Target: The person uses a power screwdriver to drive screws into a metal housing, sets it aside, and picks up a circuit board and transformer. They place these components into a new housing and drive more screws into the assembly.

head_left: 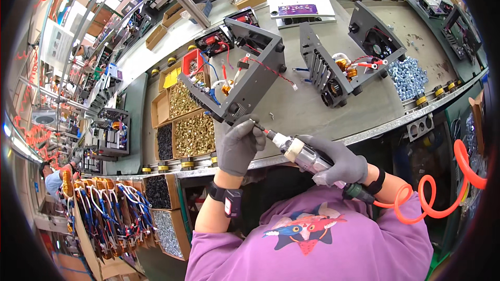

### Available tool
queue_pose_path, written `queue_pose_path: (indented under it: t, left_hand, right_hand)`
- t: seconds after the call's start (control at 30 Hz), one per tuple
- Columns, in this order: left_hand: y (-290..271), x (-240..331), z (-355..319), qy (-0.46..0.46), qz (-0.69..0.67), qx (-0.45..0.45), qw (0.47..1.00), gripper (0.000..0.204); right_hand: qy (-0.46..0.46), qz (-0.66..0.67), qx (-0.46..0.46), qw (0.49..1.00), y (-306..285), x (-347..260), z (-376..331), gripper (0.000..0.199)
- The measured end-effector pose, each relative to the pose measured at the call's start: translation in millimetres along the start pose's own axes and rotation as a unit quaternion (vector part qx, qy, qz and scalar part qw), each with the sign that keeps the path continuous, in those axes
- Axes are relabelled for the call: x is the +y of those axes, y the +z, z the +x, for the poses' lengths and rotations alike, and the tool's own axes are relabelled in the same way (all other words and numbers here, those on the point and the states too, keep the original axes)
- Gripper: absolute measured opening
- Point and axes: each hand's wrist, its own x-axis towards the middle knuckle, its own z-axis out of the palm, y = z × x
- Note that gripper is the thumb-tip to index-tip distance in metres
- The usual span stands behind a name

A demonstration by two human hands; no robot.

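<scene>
My right hand (pixel 338 161), in a grey glove, is wrapped round a pneumatic screwdriver (pixel 302 155) with an orange coiled air hose at its rear. The tool slants up to the left, and its bit ends at the fingertips of my left hand (pixel 239 147). That hand is gloved too, with thumb and fingers pinched together at the bit's tip; what they hold is too small to make out. Just beyond them stands a grey metal housing (pixel 255 80) with wires and a coil inside. A second such housing (pixel 338 67) stands to its right.
Left of the near housing, cardboard boxes hold brass-coloured fasteners (pixel 194 134) and black screws (pixel 164 142). Silvery nuts (pixel 407 78) lie piled at the right. Wired coils (pixel 112 213) fill a carton at lower left. The metal table edge (pixel 364 136) runs in front of me.
</scene>
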Motion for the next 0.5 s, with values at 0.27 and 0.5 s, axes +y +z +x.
queue_pose_path:
  t: [0.27,0.5]
  left_hand:
    - [27.6,38.2,-26.1,0.021,0.545,0.055,0.837,0.030]
    - [14.9,122.5,45.8,0.500,0.821,-0.004,0.276,0.017]
  right_hand:
    - [-0.015,-0.074,0.023,0.997,-2.5,-7.4,1.5,0.087]
    - [0.017,-0.004,0.056,0.998,-5.8,-1.3,20.3,0.087]
